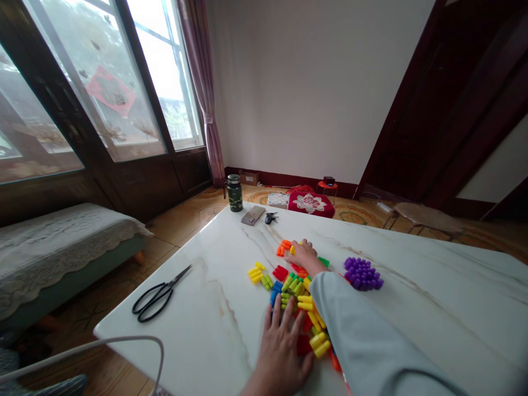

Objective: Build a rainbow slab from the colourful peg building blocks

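Note:
Colourful rounded plastic pieces, like small pegs joined in groups, lie heaped on the white marble-patterned table (206, 308). My left hand (282, 344) rests at the near side of the heap, fingers spread over green pieces (285, 300) and blue pieces (275, 290). Farther away, my right hand (306, 256) reaches across the heap beside orange pieces (284, 246), with its fingers apart and a yellow piece (292, 249) by its thumb. Yellow pieces (318, 344) and red pieces (280, 273) lie between and around the hands. My right sleeve hides part of the heap.
Purple pieces (363, 274) stand clustered to the right. Black-handled scissors (160, 297) lie at the left. A camouflage bottle (235, 193), a phone (253, 215) and keys (270, 218) occupy the far corner. A pale cable (124, 339) curves past the table's near-left edge.

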A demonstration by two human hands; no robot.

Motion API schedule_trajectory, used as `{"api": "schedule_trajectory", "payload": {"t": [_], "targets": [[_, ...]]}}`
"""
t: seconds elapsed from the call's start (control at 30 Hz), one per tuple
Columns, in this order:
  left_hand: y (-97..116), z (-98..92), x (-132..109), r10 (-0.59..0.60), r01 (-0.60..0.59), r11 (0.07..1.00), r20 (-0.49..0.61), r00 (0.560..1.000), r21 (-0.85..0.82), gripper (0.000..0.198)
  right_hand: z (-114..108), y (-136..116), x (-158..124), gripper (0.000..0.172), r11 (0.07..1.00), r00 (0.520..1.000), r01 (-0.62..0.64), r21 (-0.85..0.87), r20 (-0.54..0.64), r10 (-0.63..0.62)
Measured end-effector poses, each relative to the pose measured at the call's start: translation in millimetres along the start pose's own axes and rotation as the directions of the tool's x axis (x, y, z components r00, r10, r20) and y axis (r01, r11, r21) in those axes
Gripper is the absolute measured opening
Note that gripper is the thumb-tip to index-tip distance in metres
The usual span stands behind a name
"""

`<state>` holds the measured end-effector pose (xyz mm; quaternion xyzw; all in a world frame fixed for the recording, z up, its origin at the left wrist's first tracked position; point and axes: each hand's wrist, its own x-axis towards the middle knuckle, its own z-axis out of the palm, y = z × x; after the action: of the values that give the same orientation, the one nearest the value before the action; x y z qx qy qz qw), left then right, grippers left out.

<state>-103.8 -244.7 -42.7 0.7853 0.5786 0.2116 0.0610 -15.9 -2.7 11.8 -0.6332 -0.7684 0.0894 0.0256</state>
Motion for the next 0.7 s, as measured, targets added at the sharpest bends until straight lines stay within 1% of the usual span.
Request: {"api": "schedule_trajectory", "payload": {"t": [0.1,0.2,0.3,0.4,0.43,0.5,0.57,0.6,0.7], "targets": [[1,-3.2,1,-0.001,0.001,1.000,0.014,1.000,0.002,0.075,4,1,4,0.039,0.998,1.000,0.020,0.062,-0.015,-0.019],[2,-5.1,1,-0.007,0.007,1.000,0.019,1.000,0.009,0.077,5,4,8,0.031,0.993,0.999,0.024,0.118,-0.045,-0.019],[2,-5.5,0,-0.012,0.012,1.000,0.022,1.000,0.013,0.076,-5,9,9,0.029,0.982,0.993,0.048,0.183,-0.115,-0.027],[2,-4.3,-1,-0.012,0.012,1.000,-0.005,1.000,0.014,0.073,-23,20,3,0.027,0.961,0.982,0.091,0.263,-0.185,-0.042],[2,-3.7,-1,-0.010,0.011,1.000,-0.018,1.000,0.016,0.072,-29,26,-2,0.026,0.937,0.982,0.113,0.329,-0.183,-0.053],[2,-2.4,-1,-0.004,0.005,1.000,-0.036,0.999,0.021,0.071,-39,38,-18,0.022,0.858,0.985,0.157,0.489,-0.140,-0.100],[2,-1.5,0,0.005,-0.004,1.000,-0.050,0.999,0.024,0.069,-44,51,-39,0.019,0.796,0.983,0.184,0.577,-0.098,-0.156],[2,-1.3,0,0.008,-0.007,1.000,-0.056,0.998,0.025,0.069,-44,58,-52,0.018,0.798,0.979,0.201,0.568,-0.090,-0.183],[2,-1.3,0,0.016,-0.014,1.000,-0.071,0.997,0.027,0.066,-39,75,-87,0.017,0.859,0.968,0.250,0.446,-0.112,-0.223]]}}
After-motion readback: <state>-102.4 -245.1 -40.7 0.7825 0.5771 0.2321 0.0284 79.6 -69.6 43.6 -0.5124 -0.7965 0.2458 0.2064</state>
